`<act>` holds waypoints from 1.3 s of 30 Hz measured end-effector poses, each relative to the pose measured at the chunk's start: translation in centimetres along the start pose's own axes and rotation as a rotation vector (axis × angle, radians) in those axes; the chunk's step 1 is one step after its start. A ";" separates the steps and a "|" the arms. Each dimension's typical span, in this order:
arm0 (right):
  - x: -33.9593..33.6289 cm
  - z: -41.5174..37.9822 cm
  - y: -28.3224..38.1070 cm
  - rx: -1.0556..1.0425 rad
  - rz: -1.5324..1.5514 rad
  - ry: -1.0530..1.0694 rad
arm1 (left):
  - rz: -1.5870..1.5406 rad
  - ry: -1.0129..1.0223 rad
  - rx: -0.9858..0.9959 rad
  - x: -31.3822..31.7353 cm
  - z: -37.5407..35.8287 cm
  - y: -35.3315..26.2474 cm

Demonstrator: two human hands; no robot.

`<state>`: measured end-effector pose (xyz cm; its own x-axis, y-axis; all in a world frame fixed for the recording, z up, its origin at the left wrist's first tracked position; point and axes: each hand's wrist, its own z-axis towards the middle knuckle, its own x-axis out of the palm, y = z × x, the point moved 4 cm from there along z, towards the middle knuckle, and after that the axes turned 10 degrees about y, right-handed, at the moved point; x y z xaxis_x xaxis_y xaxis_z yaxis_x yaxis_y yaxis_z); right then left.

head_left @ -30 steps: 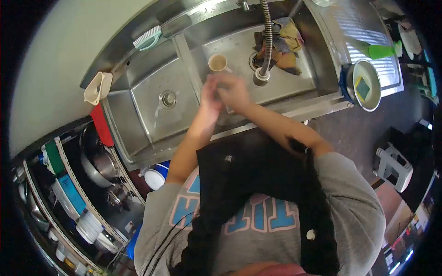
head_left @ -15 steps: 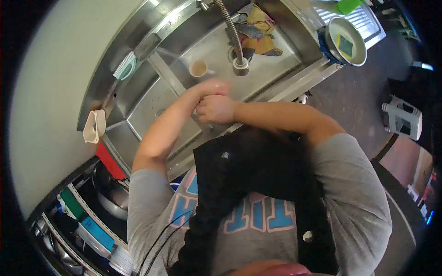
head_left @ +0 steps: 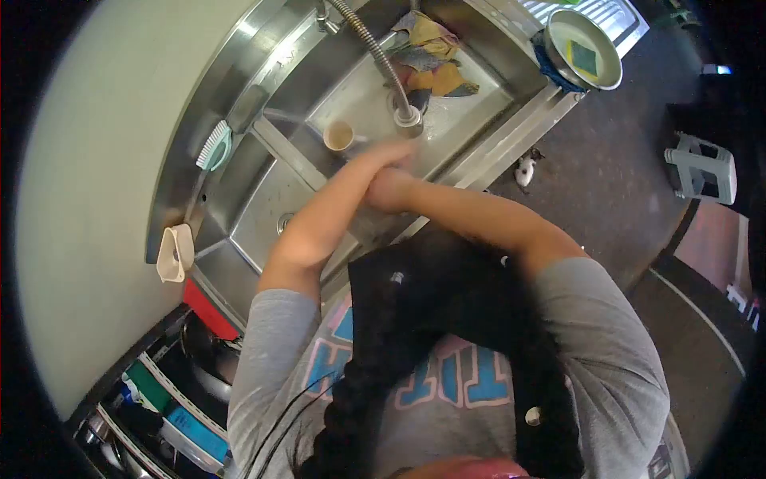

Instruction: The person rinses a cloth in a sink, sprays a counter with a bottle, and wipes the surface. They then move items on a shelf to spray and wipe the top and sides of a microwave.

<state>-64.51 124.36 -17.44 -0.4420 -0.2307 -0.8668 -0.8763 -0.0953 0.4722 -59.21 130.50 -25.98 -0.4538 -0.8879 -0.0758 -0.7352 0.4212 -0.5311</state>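
My left hand (head_left: 399, 152) and my right hand (head_left: 388, 191) press together over the sink, near the divider between its two basins. Motion blurs both, and the left fingers are smeared. Curled against the left wrist, my right hand has its fingertips hidden behind it. A cup (head_left: 339, 136) with a pale inside stands in the far basin, just beyond my left forearm. The head of a flexible metal faucet hose (head_left: 408, 120) hangs close by my hands.
Crumpled patterned cloths (head_left: 435, 56) lie in the far basin. A metal pan (head_left: 586, 48) holding a green-yellow sponge (head_left: 582, 57) sits at right. Along the wall are a mint brush (head_left: 215, 145) and a beige holder (head_left: 175, 254). A grey stool (head_left: 702, 169) stands on the floor.
My hands have shifted against each other, the left sliding farther over the right. The camera view has turned slightly, so the sink sits a little differently in frame.
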 end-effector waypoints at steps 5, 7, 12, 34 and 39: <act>-0.2 -5.4 -3.0 0.200 0.154 0.009 | 0.343 -0.823 0.167 -12.1 -1.4 -4.0; 0.8 -7.9 -3.9 0.208 0.217 -0.130 | 0.117 -1.038 0.251 -17.9 -1.4 -5.0; -1.1 -11.7 -4.8 0.405 0.504 -0.461 | 0.029 -1.288 0.263 -22.1 -2.4 -9.1; 7.7 -59.5 -12.7 0.977 1.475 -1.888 | -1.023 -0.944 0.746 -11.8 -10.1 -11.5; 18.5 -73.4 -11.5 0.988 2.099 -2.103 | -0.560 -2.028 0.788 -1.9 -18.1 -16.6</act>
<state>-48.54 50.15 -27.16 0.6373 0.6405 0.4286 0.4477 -0.7603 0.4705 -55.28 128.55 -1.73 0.9975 -0.0251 -0.0654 -0.0465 0.4605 -0.8864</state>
